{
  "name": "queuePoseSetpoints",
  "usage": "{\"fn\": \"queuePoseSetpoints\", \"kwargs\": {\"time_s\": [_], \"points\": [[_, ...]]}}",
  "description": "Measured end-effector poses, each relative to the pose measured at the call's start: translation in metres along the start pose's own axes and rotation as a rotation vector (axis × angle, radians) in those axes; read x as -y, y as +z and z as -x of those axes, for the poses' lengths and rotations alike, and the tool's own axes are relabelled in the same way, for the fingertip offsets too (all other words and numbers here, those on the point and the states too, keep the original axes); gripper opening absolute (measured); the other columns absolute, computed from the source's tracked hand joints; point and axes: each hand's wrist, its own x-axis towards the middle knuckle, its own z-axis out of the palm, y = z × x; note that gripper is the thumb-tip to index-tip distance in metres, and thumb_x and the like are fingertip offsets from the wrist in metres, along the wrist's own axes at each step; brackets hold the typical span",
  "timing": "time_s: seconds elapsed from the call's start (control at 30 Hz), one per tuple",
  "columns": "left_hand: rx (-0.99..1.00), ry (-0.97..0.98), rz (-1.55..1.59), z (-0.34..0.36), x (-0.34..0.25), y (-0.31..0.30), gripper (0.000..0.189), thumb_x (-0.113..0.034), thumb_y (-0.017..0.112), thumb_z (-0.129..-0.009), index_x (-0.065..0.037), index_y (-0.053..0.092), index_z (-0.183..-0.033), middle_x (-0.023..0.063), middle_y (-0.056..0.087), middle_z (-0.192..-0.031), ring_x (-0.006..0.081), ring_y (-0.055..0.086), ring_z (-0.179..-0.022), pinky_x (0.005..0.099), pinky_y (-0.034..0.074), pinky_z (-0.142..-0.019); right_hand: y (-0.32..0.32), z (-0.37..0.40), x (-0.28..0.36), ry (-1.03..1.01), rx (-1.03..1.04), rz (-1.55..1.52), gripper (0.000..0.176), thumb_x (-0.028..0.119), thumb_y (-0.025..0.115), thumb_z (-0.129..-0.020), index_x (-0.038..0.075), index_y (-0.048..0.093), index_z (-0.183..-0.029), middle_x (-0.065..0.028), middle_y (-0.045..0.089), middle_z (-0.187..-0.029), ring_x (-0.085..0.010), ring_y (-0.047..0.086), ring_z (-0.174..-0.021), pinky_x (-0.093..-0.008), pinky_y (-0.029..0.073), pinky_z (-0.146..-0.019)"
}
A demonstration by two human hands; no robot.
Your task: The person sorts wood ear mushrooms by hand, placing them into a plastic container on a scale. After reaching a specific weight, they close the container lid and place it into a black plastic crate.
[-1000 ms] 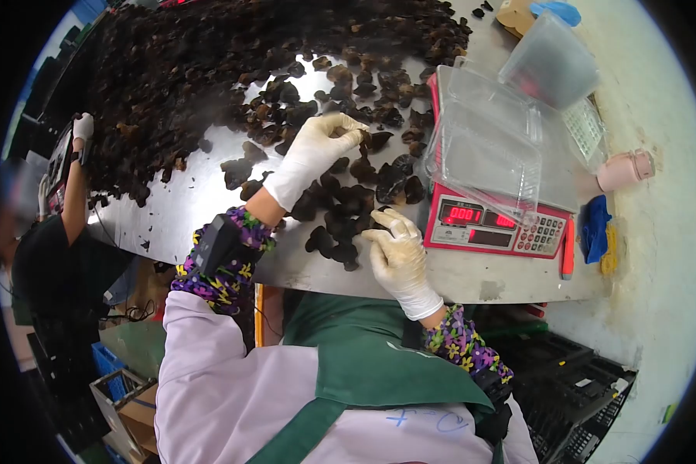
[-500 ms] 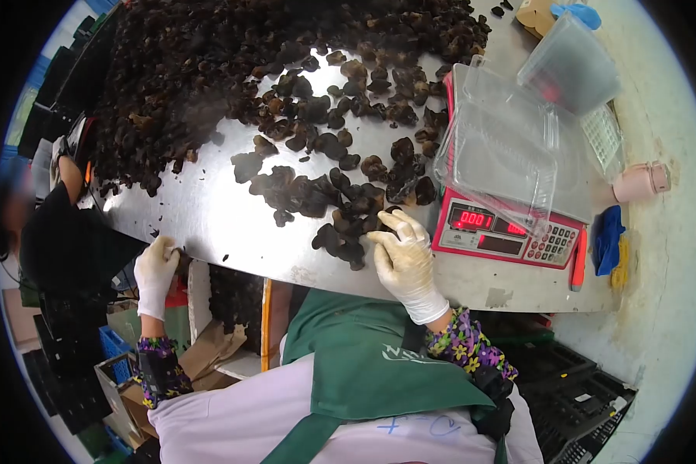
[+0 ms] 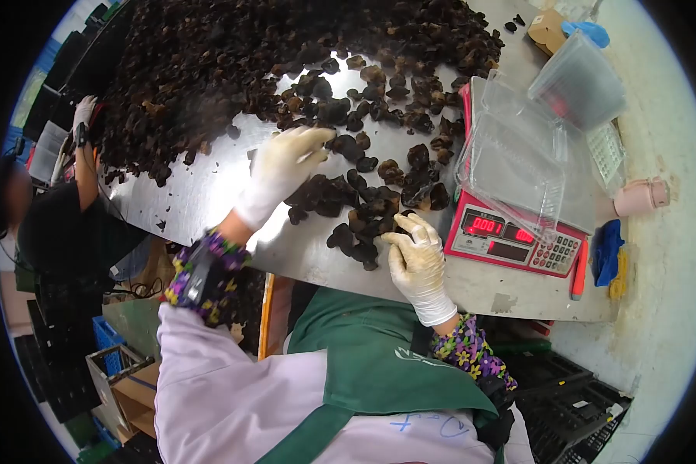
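**Gloved Left Hand Swings Back Over the Dark Pieces**

Left hand [image 3: 286,166], gloved in white, has moved from the near edge of the metal worktop [image 3: 309,259] back over the spread of dark, wavy pieces [image 3: 321,193] to the left of the red scale [image 3: 514,240]. Its thumb stands apart from the outstretched fingers, the grip open, with fingertips close to several of the pieces. Right hand [image 3: 420,263], in a matching glove, stays low just beside the scale's left side, fingers bent at the near pieces; whether its grip holds one cannot be told.

Loose pieces lie left of the scale, thickening into a broad, dense heap [image 3: 209,77] farther off to the left. Clear plastic containers [image 3: 510,158] sit on the scale, above its lit red digits, while more clear containers [image 3: 578,81] stand beyond its far right corner. To the right of the scale are a pink bottle [image 3: 638,199] and a blue item [image 3: 609,251] with a yellow one [image 3: 619,280] next to it; a red-orange tool [image 3: 579,268] lies along the scale's near right corner. Past the scale's far side is a cardboard box [image 3: 547,31].

Well left of the scale, a co-worker [image 3: 69,224] in dark clothing reaches a gloved hand [image 3: 84,112] to the heap's left side.
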Motion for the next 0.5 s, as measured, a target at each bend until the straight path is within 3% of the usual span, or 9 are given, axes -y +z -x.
{"fn": "queuePoseSetpoints", "kwargs": {"time_s": [0.1,0.27,0.43,0.5], "points": [[0.138,0.034,-0.232,-0.048,-0.003,0.04,0.03,-0.026,0.073,-0.085,-0.012,0.071,-0.112,0.0105,0.07,-0.093,0.0272,0.07,-0.089,0.0395,0.054,-0.078,0.0,0.0,0.0,0.002,-0.002,0.011,0.022,0.005,0.069,-0.079,0.01,0.071,-0.1,-0.0118,0.062,-0.122,-0.0351,0.056,-0.118,-0.0464,0.045,-0.099],[0.35,0.002,-0.566,-0.082,0.008,0.088,0.012,-0.024,0.069,-0.08,-0.016,0.073,-0.088,0.0071,0.07,-0.083,0.0273,0.069,-0.081,0.0401,0.047,-0.076,0.0,-0.001,0.001,0.013,-0.009,0.012,0.021,0.005,0.069,-0.079,0.01,0.071,-0.1,-0.0119,0.063,-0.121,-0.035,0.056,-0.118,-0.046,0.045,-0.099],[0.363,0.093,-0.417,-0.069,-0.003,0.082,0.008,-0.021,0.066,-0.08,-0.015,0.072,-0.08,0.0046,0.07,-0.075,0.0265,0.068,-0.073,0.0388,0.047,-0.076,0.001,0.0,0.0,0.016,-0.004,0.005,0.02,0.006,0.069,-0.079,0.01,0.071,-0.099,-0.0111,0.063,-0.12,-0.0343,0.056,-0.118,-0.0468,0.044,-0.099],[0.181,0.061,-0.18,-0.061,-0.001,0.072,0.01,-0.022,0.067,-0.081,-0.013,0.071,-0.081,0.0052,0.07,-0.076,0.0268,0.069,-0.072,0.0383,0.051,-0.075,0.001,-0.001,-0.001,0.012,-0.007,-0.002,0.021,0.006,0.069,-0.079,0.01,0.071,-0.099,-0.0109,0.063,-0.121,-0.0342,0.056,-0.118,-0.0469,0.044,-0.1]]}}
